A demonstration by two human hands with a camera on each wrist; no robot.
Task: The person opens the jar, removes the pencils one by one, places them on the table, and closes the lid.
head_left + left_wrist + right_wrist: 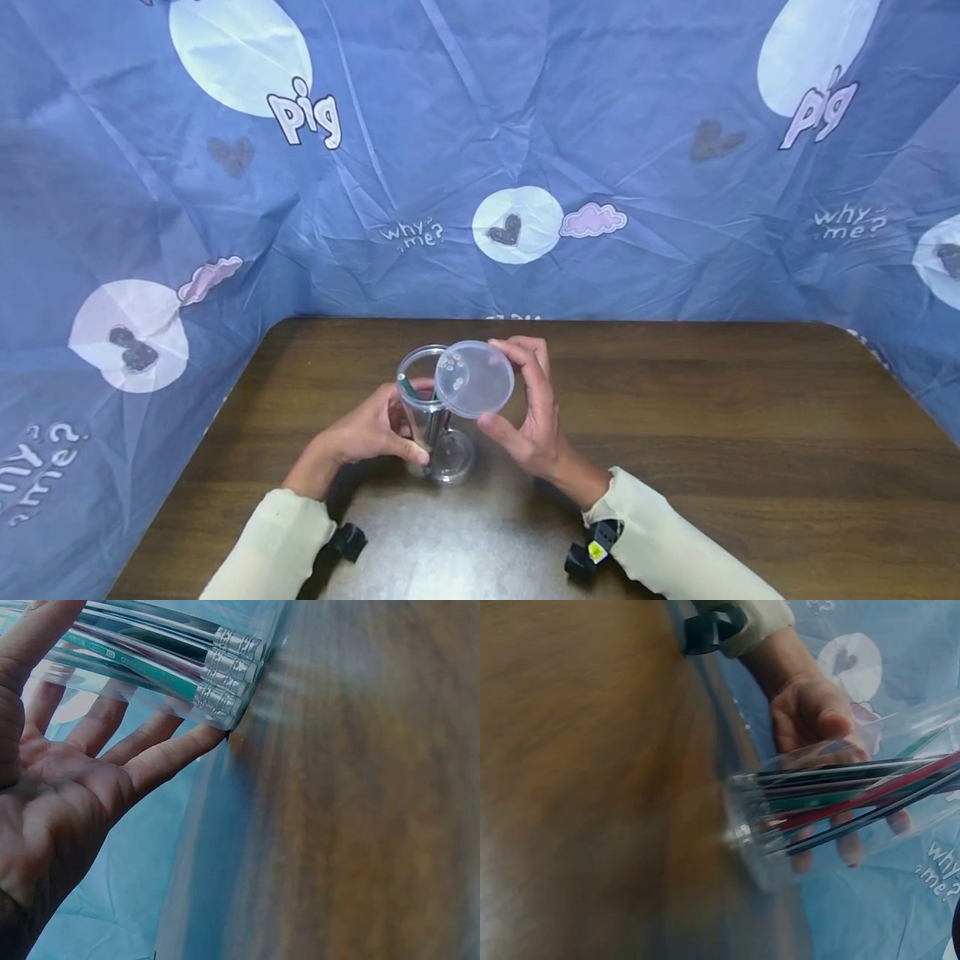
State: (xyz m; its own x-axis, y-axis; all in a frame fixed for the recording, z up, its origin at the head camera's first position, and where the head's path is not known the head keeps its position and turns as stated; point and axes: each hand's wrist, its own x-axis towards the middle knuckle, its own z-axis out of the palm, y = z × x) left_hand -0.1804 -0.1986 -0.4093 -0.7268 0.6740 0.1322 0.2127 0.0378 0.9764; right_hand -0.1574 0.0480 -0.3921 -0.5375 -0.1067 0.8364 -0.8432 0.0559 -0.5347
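My left hand (375, 427) holds a tall clear plastic cup (452, 460) with its thumb on the near side and fingers round the far side. Several pencils (142, 664) lie inside, dark, green and red ones (870, 793), their metal-banded eraser ends down at the base. The cup's mouth is uncovered and its base is low at the tabletop. At the cup's right rim, my right hand (534, 417) pinches a round translucent lid (476, 382) between thumb and fingers. In the head view the lid overlaps part of the rim; whether they touch I cannot tell.
A dark brown wooden table (712, 433) extends around both hands. Blue printed cloth (420, 150) hangs behind it and along the sides. Each wrist carries a small black camera strap, one beside the left sleeve (273, 537) and one at the right sleeve (667, 533).
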